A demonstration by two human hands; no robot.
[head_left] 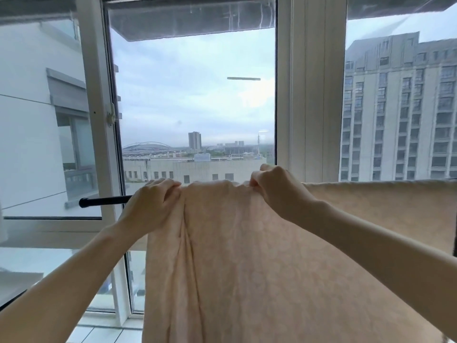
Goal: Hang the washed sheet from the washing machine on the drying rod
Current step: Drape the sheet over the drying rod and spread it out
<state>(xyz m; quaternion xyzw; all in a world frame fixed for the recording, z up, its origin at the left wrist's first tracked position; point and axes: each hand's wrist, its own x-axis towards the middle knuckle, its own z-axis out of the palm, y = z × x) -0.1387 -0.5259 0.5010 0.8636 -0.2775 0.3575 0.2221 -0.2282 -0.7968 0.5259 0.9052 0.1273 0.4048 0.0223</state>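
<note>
Window (193, 95) with white frame fills background, tall buildings outside. Pale peach sheet (247, 256) hangs over drying rod, draped down in front, spread flat toward right, bunched in folds at left part. Black drying rod (103, 201) shows only at left end, beside left hand. Left hand (153, 201) grips sheet top edge, fingers curled round fabric. Right hand (274, 186) pinches top edge, fingers closed on fold.

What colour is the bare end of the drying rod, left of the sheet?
Black. The drying rod's bare end shows best in the head view.
</note>
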